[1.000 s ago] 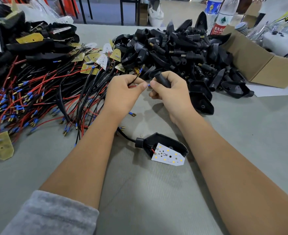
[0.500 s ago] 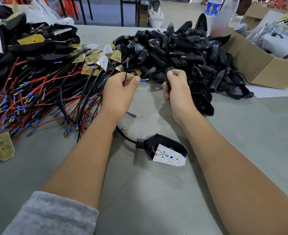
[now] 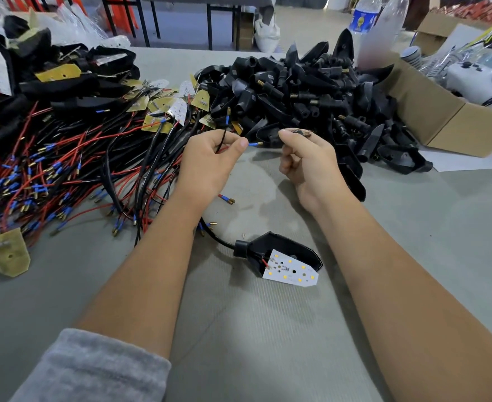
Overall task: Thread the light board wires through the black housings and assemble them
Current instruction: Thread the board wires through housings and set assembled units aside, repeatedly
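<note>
Pinched between thumb and forefinger of the left hand (image 3: 210, 161): a pair of thin light board wires (image 3: 223, 137), one black and one red. Black lead arched upward to a blue-sleeved brass terminal (image 3: 228, 116); second blue-sleeved tip (image 3: 254, 144) poked out sideways toward the right hand (image 3: 305, 161). Gripped in curled right fingers: a small black housing (image 3: 292, 132), its threaded brass stud showing at the top, held just beside that wire tip and apart from it. Threading judged not yet begun on this pair.

Wires judged light and limp, likely to buckle if pushed from far back (best pinched close behind the blue sleeve, so the stiff crimped end leads into the bore). Housing judged rigid, light, smooth plastic; firm hold around the neck advisable, bore turned toward the tip. Solder joints at the board end judged fragile, so no tugging.

Nearer on the grey tabletop (image 3: 413, 256): one assembled unit (image 3: 282, 253), white LED board (image 3: 291, 271) seated at the mouth of its shell, cable trailing left. Beyond the hands, a heap of empty black housings (image 3: 311, 91). To the left, a tangle of red and black wired boards (image 3: 65, 169). At far right, a cardboard box (image 3: 442, 117) with plastic bottles (image 3: 363, 15) behind.
</note>
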A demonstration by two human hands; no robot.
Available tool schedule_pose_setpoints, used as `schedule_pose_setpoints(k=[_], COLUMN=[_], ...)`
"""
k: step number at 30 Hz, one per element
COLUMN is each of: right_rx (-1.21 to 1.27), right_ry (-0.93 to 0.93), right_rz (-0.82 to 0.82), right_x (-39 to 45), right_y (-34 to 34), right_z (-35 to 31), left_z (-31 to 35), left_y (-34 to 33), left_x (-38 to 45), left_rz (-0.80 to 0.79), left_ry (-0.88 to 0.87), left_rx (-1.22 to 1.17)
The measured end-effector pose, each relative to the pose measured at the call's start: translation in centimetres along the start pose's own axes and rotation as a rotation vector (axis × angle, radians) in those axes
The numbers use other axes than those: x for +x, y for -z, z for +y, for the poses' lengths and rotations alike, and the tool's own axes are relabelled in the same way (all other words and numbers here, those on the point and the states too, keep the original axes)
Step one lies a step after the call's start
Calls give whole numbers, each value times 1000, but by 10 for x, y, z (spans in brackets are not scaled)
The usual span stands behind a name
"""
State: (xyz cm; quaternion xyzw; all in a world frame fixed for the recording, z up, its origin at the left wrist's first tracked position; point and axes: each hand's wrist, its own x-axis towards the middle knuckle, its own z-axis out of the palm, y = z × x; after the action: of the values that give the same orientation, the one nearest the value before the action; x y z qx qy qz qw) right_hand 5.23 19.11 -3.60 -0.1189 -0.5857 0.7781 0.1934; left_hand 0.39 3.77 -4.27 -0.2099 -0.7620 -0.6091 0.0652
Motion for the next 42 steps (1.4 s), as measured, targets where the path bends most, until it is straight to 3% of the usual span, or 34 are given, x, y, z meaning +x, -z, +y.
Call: schedule_pose_setpoints(k=[13, 19, 24, 30, 42], right_rx=[-60, -133, -132, -136, -198], right_ry=[-16, 3, 35, 59, 72], right_rz=[-100, -241, -212, -233, -236], right_x=[-2, -3, -1, 0, 0], right_y=[-2, -3, -3, -1, -3], right_z=[0, 2, 5, 8, 9], left_z=[5, 5, 6, 2, 3], left_y=[2, -3, -3, -5, -12], left_x=[-3, -3, 2, 3, 1], left_rz=[-36, -67, -17, 26, 20], left_ry=[32, 31, 195, 131, 131], left_rx=[-134, -49, -200, -123, -358])
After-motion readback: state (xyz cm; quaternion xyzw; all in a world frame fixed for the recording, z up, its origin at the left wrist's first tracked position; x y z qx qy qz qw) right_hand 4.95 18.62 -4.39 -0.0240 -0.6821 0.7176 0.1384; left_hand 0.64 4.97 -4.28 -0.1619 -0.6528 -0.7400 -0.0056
